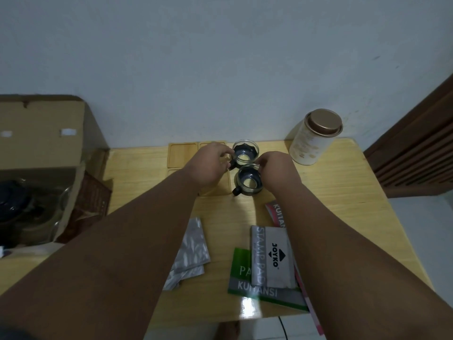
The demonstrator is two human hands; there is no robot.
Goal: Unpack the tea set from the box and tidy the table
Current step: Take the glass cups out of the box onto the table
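Both hands reach to the far middle of the wooden bench, each pinching the rim of a glass cup. The left hand grips the far cup with thumb and fingers closed on its left edge; the right hand holds the near cup at its right rim. The two cups touch, rim against rim, each with a dark holder and handle. Under and beyond the left hand lie square wooden coasters, partly hidden by that hand. Well to the left of the left arm stands the open cardboard box, with a dark teapot dim inside. Beyond the right hand a cream tin with a bronze lid stands near the wall. Between the forearms, nearer the person, lie a silver foil pouch, a grey stamp pad box and a green receipt book beneath it; the right forearm covers part of another booklet
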